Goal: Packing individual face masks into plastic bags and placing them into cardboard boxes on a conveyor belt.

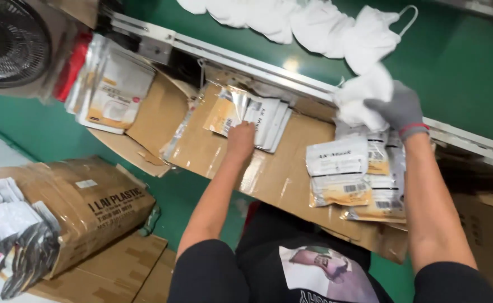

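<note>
Near the far edge of the cardboard sheet [291,179], my bare left hand [241,140] pinches one flat pouch [257,115] off its fanned stack; my gloved right hand [400,109] clutches a white mask [361,95] (best kept uncrumpled) beside the belt rail [257,64].

green belt [470,62], white masks [325,28], grey glove [400,109]

white masks [364,98], flat pouches [257,115] on cardboard [283,177]

Black short sleeves; grey glove, red cuff.
</note>
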